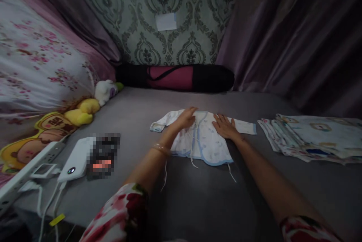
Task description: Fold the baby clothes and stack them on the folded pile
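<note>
A small white baby shirt (210, 142) with blue trim and tie strings lies spread on the grey bed sheet (209, 204), its sleeves stretched out to both sides. My left hand (188, 118) rests on the upper left part of the shirt, near the neckline; it is slightly blurred and its fingers look stretched out. On the other side, my right hand (224, 125) lies flat on the shirt by the right shoulder, fingers spread. Several thin ties hang from the front and the lower corners onto the sheet.
At right lies a stack of folded printed cloths (319, 136). Leftward are a white power bank (75, 161) with cables, a power strip (28, 172), a pixelated dark object (103, 155) and plush toys (82, 111). A black and maroon long bag (172, 77) lies along the wall.
</note>
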Tool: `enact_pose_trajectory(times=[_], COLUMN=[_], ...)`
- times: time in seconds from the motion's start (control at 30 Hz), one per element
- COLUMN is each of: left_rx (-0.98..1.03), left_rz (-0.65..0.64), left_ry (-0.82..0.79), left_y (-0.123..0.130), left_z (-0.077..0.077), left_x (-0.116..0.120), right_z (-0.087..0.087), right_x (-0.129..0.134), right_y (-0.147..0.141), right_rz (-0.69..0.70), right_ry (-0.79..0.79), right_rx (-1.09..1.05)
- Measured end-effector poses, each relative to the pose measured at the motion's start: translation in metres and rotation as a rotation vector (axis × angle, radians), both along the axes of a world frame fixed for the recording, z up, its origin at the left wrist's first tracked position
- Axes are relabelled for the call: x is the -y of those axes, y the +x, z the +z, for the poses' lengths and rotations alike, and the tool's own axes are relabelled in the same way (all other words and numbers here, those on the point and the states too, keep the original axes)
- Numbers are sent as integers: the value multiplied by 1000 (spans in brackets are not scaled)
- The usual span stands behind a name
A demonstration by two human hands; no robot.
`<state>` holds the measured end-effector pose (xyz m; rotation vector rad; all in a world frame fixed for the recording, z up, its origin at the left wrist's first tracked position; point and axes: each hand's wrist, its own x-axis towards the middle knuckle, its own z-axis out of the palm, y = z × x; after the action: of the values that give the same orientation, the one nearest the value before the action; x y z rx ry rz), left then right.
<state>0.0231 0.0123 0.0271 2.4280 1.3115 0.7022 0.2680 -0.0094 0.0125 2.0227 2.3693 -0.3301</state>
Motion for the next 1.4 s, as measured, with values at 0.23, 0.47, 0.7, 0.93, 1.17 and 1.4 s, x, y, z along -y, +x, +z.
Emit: enact_pose_trajectory(times=[0.23,0.47,0.7,0.93,1.17,1.4], left_rx=[55,-24,-83,-336,-431,-190], left_rz=[471,570,667,697,549,923], left_ry=[-189,-304,-311,292,-26,-234], left_y=[-152,-159,-144,-146,-181,-180], left_z=[11,4,2,18,0,1], left_x=[54,76,67,65,57,35], right_z=[23,34,30,34,45,45], right_x=[-12,-20,-24,-22,-32,-51], right_y=[-20,-108,-123,-123,-128,-165], right_rz=[16,6,-38,-23,-5,-117], right_ry=[101,77,30,4,-39,70], right_rx=[-8,-103,-75,-52,-38,-198])
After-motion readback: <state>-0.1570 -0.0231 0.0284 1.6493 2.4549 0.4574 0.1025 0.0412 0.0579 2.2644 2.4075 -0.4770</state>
